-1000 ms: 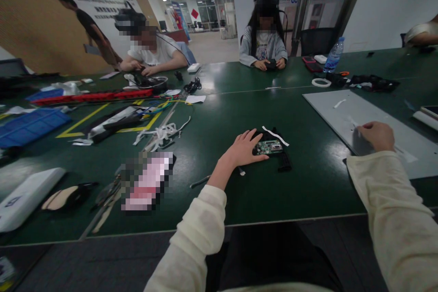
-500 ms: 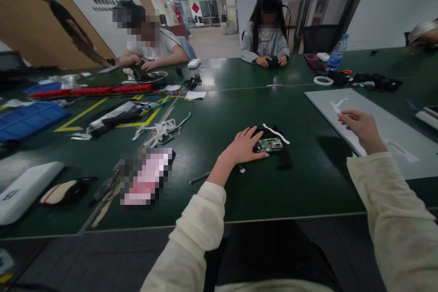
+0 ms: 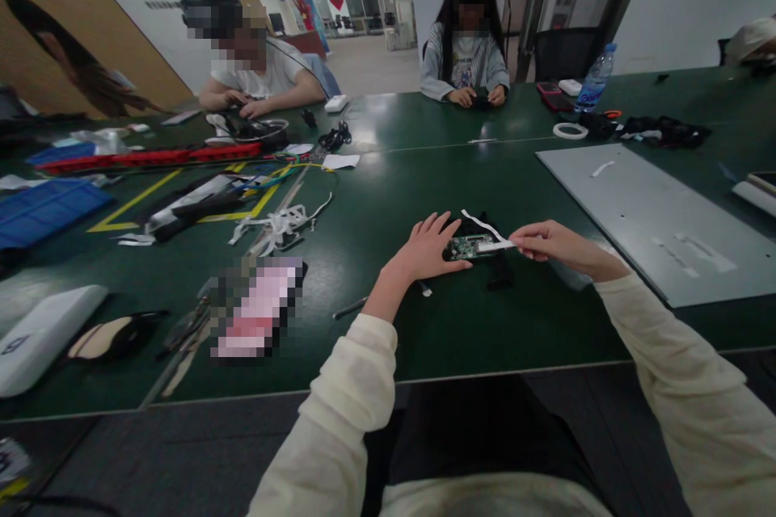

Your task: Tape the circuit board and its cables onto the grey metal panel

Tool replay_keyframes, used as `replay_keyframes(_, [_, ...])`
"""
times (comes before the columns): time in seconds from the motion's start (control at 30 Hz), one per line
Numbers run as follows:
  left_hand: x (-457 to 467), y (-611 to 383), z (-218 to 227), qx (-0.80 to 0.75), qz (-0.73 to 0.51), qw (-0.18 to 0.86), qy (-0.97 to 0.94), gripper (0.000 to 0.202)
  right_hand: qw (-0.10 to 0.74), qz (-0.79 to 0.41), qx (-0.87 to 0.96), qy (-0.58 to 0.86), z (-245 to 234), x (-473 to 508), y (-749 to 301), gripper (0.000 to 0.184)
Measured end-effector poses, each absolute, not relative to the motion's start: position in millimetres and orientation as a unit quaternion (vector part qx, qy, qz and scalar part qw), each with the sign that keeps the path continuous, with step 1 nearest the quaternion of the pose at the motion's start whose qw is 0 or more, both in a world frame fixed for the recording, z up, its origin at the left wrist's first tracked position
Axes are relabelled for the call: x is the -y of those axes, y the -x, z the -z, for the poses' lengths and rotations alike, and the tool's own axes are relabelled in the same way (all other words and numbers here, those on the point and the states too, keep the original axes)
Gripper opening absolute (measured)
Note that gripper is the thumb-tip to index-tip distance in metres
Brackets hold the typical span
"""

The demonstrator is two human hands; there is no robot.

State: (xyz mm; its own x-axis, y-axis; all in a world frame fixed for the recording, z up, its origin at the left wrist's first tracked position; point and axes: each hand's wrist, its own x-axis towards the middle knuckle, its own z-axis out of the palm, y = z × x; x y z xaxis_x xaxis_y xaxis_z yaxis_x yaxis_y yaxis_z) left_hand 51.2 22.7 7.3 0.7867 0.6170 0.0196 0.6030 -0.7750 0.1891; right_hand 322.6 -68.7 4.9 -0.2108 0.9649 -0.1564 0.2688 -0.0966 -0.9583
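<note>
A green circuit board (image 3: 464, 247) in a black housing lies on the dark green table. My left hand (image 3: 426, 249) rests at its left side, fingers spread and thumb stretched along the near edge, touching it. From the right, my right hand (image 3: 554, 245) pinches the end of a short white strip (image 3: 495, 245), which looks like tape. This strip lies over the right part of the board; whether it is stuck down I cannot tell. A second, curved white strip (image 3: 478, 221) runs along the far side of the board. Part of the housing is hidden by my left hand.
A grey panel (image 3: 643, 202) with white strips lies at right. Left are a phone (image 3: 260, 307), tangled white strips (image 3: 282, 226), a white case (image 3: 52, 331) and a blue tray (image 3: 52, 214). A bottle (image 3: 596, 81) stands farther back. Two people sit across the table.
My right hand has come left and down from above the grey panel, bringing the white strip onto the circuit board. My left hand has stayed at the board's left side.
</note>
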Motion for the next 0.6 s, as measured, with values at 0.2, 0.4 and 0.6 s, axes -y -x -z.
replay_keyframes(0.2, [-4, -59, -25, -0.273, -0.136, 0.088, -0.948, 0.058, 0.267, -0.504, 0.606, 0.554, 1, 76, -310, 0.037])
replay_keyframes(0.4, [8, -69, -28, -0.207, -0.219, 0.151, -0.941, 0.034, 0.261, -0.480, 0.625, 0.558, 3, 73, -303, 0.037])
replay_keyframes(0.6, [24, -86, -23, -0.176, -0.239, 0.192, -0.935, 0.021, 0.298, -0.449, 0.648, 0.538, -4, 76, -302, 0.035])
